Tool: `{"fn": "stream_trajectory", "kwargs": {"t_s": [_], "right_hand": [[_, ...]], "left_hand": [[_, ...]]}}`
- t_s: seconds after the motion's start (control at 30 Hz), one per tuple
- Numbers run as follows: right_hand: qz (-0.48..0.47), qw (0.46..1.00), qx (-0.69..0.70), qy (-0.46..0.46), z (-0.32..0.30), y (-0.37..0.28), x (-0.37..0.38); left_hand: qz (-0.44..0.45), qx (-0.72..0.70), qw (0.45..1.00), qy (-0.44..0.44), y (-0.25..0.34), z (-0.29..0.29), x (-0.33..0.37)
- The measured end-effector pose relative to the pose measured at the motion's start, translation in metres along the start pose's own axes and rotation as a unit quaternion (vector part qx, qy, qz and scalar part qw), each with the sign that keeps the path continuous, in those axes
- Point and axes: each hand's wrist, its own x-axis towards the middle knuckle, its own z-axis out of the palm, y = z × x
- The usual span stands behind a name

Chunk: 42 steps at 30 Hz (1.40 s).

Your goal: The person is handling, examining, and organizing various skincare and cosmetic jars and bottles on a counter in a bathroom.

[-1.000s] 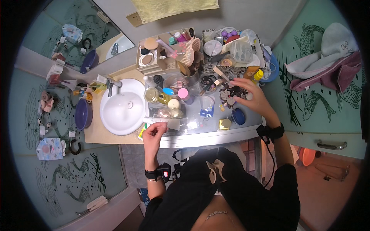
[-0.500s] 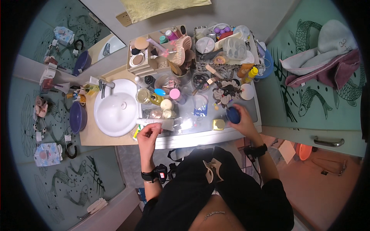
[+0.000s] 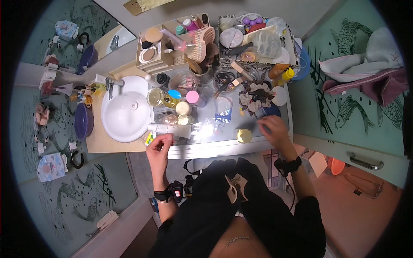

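Over the front edge of the counter, my left hand (image 3: 159, 148) is closed in a pinch; anything between its fingertips is too small to make out. Close beyond it lies a white tube (image 3: 183, 131) beside a small green-and-yellow packet (image 3: 149, 138). My right hand (image 3: 275, 132) is at the right front of the counter, fingers apart and holding nothing. Just past its fingertips sits a dark blue round container (image 3: 272, 110), partly hidden, against a heap of scrunchies (image 3: 257, 98). To the left of that hand stands a small yellow-lidded jar (image 3: 244, 135).
Jars and bottles, including a pink-capped one (image 3: 192, 96), crowd the counter's middle. Behind them stand a cream organizer (image 3: 148, 71) with brushes and a patterned box (image 3: 258, 64) of toiletries. A white sink (image 3: 114, 120) is left; a glass door with a handle (image 3: 366, 162) is right.
My right hand has let go of the dark blue container, which now sits farther back by the scrunchies, and has drawn away with fingers spread. My left hand keeps its pinch. The view shifted slightly.
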Motion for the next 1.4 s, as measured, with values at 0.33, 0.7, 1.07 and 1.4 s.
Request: {"fn": "stream_trajectory", "kwargs": {"t_s": [0.33, 0.7, 1.07, 1.4], "right_hand": [[-0.022, 0.986, -0.026, -0.162, 0.033, 0.003, 0.023], [0.047, 0.986, -0.01, -0.163, 0.034, -0.003, 0.015], [-0.012, 0.986, -0.12, -0.116, 0.047, 0.011, 0.009], [-0.053, 0.989, -0.128, -0.054, 0.043, 0.007, 0.003]], "left_hand": [[0.002, 0.001, 1.0, 0.013, 0.004, 0.002, -0.001], [-0.005, -0.006, 0.999, 0.036, -0.005, -0.001, -0.007], [0.013, -0.009, 1.0, 0.018, 0.0, 0.0, -0.007], [0.012, -0.007, 1.0, 0.024, 0.003, -0.005, -0.01]]}}
